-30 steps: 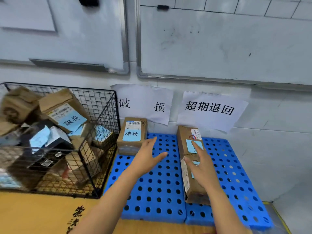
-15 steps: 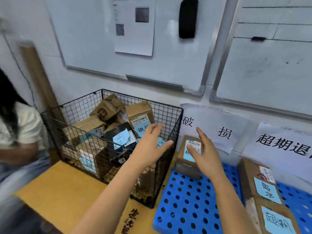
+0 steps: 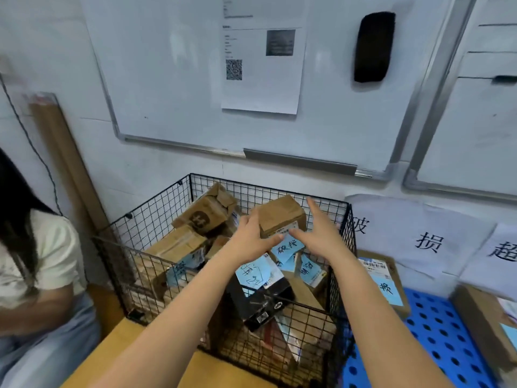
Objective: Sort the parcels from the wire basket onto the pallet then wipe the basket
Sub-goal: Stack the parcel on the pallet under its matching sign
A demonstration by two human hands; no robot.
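Top parcel [image 3: 282,215], a brown box with a blue note [image 3: 288,249] on its front, sits high at the back right of the wire basket [image 3: 167,203], resting on the pile. My read: left hand [image 3: 251,240] lies against its left side, thumb across the front edge, fingers [image 3: 247,222] fairly straight, not clamped. The right hand [image 3: 319,236] is just beside the right side, fingers [image 3: 313,211] spread, holding nothing; contact unclear.

Step in hand looks like a two-hand pickup. Press palms on opposite sides, squeeze evenly, and lift straight up before swinging right. Keep thumbs off the note, since it looks loosely stuck and is needed for sorting. It seems to match the paper sign [image 3: 419,236] on the wall.

Edges/room:
- The basket's right rim is just beside the right wrist, so clear it before travelling.
- The blue pallet [image 3: 436,331] is directly right of the basket, with open surface between the parcel by the wall [image 3: 383,278] and the box at the frame edge [image 3: 486,326].
- The black parcel [image 3: 260,301] lies lower, under the forearms, and may shift if the pile is disturbed.
- A seated person [image 3: 36,261] is on the left, well apart from the path.
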